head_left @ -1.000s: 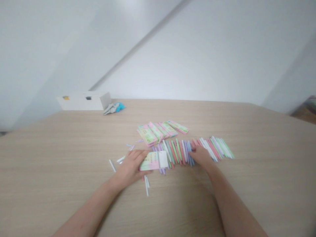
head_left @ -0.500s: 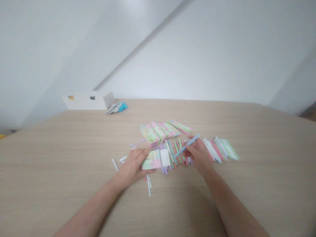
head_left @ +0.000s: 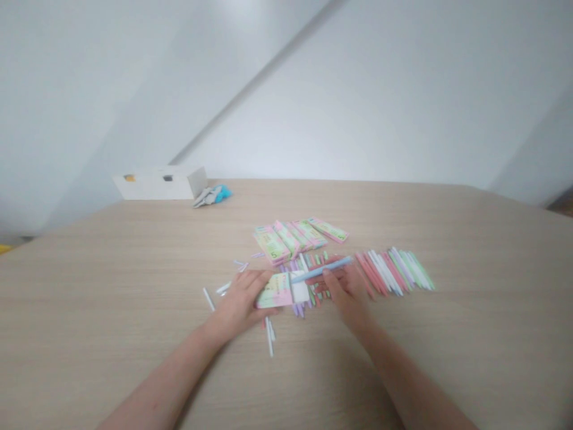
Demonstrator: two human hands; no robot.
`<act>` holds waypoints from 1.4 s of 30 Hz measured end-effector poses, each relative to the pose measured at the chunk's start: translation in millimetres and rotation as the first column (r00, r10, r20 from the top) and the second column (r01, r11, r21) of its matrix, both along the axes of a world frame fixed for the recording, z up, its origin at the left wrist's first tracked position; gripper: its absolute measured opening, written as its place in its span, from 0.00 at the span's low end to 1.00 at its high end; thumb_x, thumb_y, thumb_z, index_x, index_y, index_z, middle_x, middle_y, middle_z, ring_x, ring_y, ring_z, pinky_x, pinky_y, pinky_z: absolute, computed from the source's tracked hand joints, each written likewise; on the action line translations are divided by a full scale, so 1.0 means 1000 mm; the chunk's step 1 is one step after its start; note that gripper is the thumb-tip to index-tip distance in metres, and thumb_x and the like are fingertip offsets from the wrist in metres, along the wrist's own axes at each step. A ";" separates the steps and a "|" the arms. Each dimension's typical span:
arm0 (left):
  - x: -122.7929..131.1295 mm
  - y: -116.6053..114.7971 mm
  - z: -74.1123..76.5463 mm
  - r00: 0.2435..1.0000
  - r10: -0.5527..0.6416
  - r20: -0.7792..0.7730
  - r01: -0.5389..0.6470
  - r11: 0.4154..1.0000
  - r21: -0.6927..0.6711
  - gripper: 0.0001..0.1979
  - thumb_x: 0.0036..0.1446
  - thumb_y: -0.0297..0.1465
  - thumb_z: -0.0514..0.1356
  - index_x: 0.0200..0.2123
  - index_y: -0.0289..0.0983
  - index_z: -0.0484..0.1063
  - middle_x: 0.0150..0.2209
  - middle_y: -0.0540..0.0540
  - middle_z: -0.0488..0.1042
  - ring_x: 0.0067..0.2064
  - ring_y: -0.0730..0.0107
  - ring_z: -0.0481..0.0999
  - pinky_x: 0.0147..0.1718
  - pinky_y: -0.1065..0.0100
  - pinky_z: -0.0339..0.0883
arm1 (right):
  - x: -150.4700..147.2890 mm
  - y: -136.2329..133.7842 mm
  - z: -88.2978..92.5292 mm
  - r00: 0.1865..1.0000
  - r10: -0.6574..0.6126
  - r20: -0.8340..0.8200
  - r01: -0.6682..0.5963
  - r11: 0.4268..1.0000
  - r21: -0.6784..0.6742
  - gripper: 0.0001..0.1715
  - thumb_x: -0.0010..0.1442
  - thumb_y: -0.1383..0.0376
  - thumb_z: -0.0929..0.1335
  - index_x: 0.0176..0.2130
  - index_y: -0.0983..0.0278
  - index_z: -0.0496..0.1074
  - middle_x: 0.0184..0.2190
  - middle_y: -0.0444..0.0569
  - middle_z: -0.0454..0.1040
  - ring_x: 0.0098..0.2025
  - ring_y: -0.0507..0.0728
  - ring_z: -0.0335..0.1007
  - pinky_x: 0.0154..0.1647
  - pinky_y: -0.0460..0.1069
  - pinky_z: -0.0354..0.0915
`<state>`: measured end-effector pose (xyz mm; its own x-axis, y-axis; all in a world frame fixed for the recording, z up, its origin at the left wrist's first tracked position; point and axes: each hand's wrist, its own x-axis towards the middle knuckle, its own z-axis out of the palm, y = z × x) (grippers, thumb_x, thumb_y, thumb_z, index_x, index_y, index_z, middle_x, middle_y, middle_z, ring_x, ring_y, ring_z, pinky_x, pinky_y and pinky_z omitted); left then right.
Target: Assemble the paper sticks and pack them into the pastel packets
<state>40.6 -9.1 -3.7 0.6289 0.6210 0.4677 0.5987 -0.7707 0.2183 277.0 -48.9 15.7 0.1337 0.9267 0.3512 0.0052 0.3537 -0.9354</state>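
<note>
Right hand (head_left: 350, 291): fingers pinch blue pen (head_left: 320, 270), held low over pastel pen row (head_left: 394, 272). Left hand (head_left: 238, 306): fingers lie across pastel pack (head_left: 274, 291), grip unclear. White sticks (head_left: 269, 336) just beside left hand. Stacked packs (head_left: 286, 240) behind row. White box (head_left: 156, 185) near far edge of light wood table (head_left: 111, 310), well apart from hands.

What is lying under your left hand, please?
Your left hand covers part of a pink-and-green pack, white at its right end; the rest beneath the palm is hidden.
</note>
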 end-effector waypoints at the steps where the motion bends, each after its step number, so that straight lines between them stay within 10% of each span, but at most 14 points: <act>1: 0.000 0.000 0.000 1.000 0.000 0.000 0.000 1.000 0.000 0.30 0.54 0.44 0.59 0.56 0.39 0.56 0.49 0.40 0.68 0.51 0.56 0.66 0.50 0.57 0.59 | 0.000 0.000 0.000 1.000 0.014 0.002 -0.014 1.000 -0.002 0.14 0.58 0.55 0.66 0.40 0.61 0.62 0.35 0.49 0.76 0.30 0.55 0.76 0.24 0.47 0.71; 16: 0.001 0.000 0.000 1.000 0.005 -0.023 -0.005 1.000 -0.004 0.30 0.54 0.43 0.60 0.56 0.38 0.55 0.50 0.41 0.68 0.51 0.57 0.65 0.50 0.58 0.58 | -0.002 0.000 -0.006 0.990 0.135 0.040 -0.135 0.991 -0.017 0.13 0.62 0.57 0.63 0.44 0.61 0.58 0.41 0.51 0.75 0.35 0.54 0.76 0.31 0.47 0.72; 29: 0.000 0.000 -0.001 0.999 0.003 -0.036 -0.003 1.000 0.010 0.30 0.54 0.43 0.60 0.56 0.38 0.55 0.49 0.41 0.68 0.51 0.57 0.65 0.50 0.58 0.57 | 0.001 0.003 -0.013 0.905 0.118 0.409 -0.095 0.993 -0.077 0.20 0.65 0.57 0.57 0.51 0.64 0.63 0.31 0.50 0.77 0.27 0.52 0.74 0.25 0.46 0.68; 42: 0.001 -0.002 0.002 0.999 -0.007 -0.038 0.008 1.000 0.027 0.30 0.54 0.43 0.60 0.56 0.37 0.56 0.48 0.41 0.69 0.50 0.58 0.66 0.49 0.58 0.58 | -0.007 0.007 -0.019 0.943 0.180 0.279 -0.136 0.976 -0.170 0.07 0.60 0.62 0.62 0.39 0.63 0.60 0.26 0.42 0.72 0.24 0.50 0.71 0.24 0.45 0.67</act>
<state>41.2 -11.5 -1.7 0.6512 0.6033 0.4603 0.6002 -0.7807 0.1741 270.4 -41.5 -2.9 -0.1062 0.9716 0.2115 0.2399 0.2314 -0.9428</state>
